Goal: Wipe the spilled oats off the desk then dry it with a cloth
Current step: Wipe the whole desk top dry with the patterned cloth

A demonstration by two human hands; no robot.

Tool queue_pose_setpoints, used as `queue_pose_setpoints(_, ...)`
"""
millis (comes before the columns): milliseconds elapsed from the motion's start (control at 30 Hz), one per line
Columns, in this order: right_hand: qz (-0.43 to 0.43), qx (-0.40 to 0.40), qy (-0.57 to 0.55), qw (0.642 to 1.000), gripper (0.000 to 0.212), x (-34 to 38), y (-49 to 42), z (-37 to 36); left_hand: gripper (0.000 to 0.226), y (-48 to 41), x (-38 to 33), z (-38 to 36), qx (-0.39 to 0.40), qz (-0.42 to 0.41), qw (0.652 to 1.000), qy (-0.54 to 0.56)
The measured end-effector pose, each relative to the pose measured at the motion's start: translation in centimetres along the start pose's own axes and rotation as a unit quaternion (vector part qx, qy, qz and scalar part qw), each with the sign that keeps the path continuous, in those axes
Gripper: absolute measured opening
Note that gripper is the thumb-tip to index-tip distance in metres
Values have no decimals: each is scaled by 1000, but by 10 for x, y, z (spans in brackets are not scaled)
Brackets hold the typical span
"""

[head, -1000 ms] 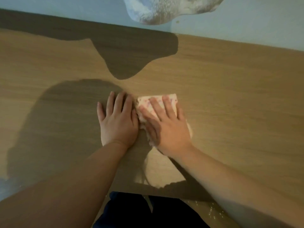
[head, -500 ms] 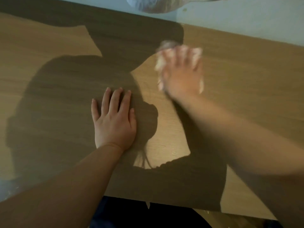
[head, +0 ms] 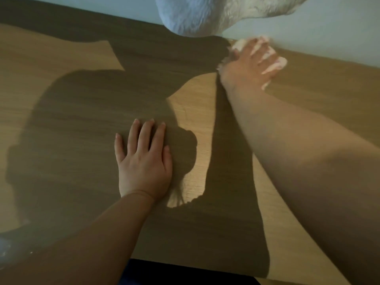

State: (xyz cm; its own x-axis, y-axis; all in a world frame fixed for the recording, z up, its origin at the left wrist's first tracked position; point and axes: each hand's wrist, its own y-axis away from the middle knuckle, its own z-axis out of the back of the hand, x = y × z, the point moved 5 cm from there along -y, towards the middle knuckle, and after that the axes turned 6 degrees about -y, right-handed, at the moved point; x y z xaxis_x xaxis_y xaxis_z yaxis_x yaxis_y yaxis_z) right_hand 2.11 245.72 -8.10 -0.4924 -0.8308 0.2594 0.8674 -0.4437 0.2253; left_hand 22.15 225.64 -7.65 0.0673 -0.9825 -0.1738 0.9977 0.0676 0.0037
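Observation:
My right hand (head: 245, 67) presses a pale folded cloth (head: 280, 63) flat on the wooden desk (head: 61, 89), far out near the desk's back edge by the wall. Its fingers are spread straight over the cloth, which shows only between and beyond them, blurred by motion. My left hand (head: 143, 161) lies flat on the desk in the middle, fingers straight, holding nothing. I see no oats on the lit part of the desk.
A white fluffy object (head: 205, 13) hangs into view at the top, above the back edge. The pale wall (head: 329, 33) runs behind the desk. Dark clothing (head: 164, 274) shows at the near edge. Heavy shadows cover the middle of the desk.
My right hand has slid the cloth away from beside my left hand, forward and right to the back edge. My left hand has stayed flat in place.

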Motion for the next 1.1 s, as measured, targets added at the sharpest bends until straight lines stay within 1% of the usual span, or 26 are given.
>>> queue_pose_setpoints(100,106,9,-3,994,58,47,20,-19,52,0,0,1,0,-3,1000,0)
queue_pose_setpoints(167,192,13,26,981,54,70,36,-24,52,-1,0,1,-2,-3,1000,-2)
queue_pose_setpoints(267,354,58,83,930,52,72,75,-28,52,-1,0,1,-8,0,1000,-4)
queue_pose_setpoints(367,481,75,95,868,51,17,140,-29,52,-1,-1,0,-15,-4,1000,-2)
queue_pose_setpoints(400,497,86,108,857,53,-7,156,-26,52,0,0,0,-15,-5,1000,-2)
queue_pose_setpoints(433,486,90,125,860,54,-31,155,-22,52,0,0,-1,-14,-5,1000,-1)
queue_pose_setpoints(467,448,91,140,878,53,-52,138,-15,53,0,1,-1,-13,-6,1000,-1)
queue_pose_setpoints(500,378,70,138,913,52,-71,112,-3,53,0,1,0,-10,-7,1000,-1)
queue_pose_setpoints(533,290,44,115,949,51,-91,81,11,54,0,1,0,-6,-9,1000,-1)
queue_pose_setpoints(567,195,17,71,978,52,-108,51,27,55,0,0,1,-4,-10,1000,-1)
queue_pose_setpoints(600,108,-7,25,994,52,-121,26,41,56,0,0,1,-3,-11,1000,-1)
queue_pose_setpoints(633,38,-21,-5,999,53,-127,12,48,57,-1,0,2,-3,-11,1000,0)
queue_pose_setpoints(667,-1,-28,-9,1000,53,-122,10,50,57,-1,-1,1,-2,-10,1000,-1)
queue_pose_setpoints(700,0,-35,8,999,53,-111,16,43,57,-2,-1,1,-1,-9,1000,-2)
queue_pose_setpoints(733,32,-39,34,998,53,-96,32,33,57,-1,-2,1,-1,-10,1000,-3)
queue_pose_setpoints(767,96,-28,46,994,53,-75,55,18,56,-1,-1,0,0,-10,1000,-3)
queue_pose_setpoints(800,185,-8,46,982,53,-55,87,3,56,-1,-1,0,0,-10,1000,-3)
queue_pose_setpoints(867,344,33,48,937,53,-41,166,-25,55,-1,-1,0,-4,-8,1000,-3)
queue_pose_setpoints(900,393,43,58,917,54,-46,199,-28,54,-1,-1,1,-4,-7,1000,-3)
queue_pose_setpoints(933,416,46,72,905,55,-61,218,-27,51,-1,-1,1,1,-8,1000,-3)
queue_pose_setpoints(967,416,52,99,903,56,-84,221,-24,48,-2,0,0,8,-9,1000,-4)
queue_pose_setpoints(1000,389,55,121,912,55,-108,215,-17,46,-2,0,0,14,-10,1000,-6)
queue_pose_setpoints(1067,279,12,113,953,57,-155,178,6,46,-1,-1,1,14,-10,1000,-6)
queue_pose_setpoints(1100,206,-9,94,974,58,-173,157,18,46,0,-2,2,12,-11,1000,-6)
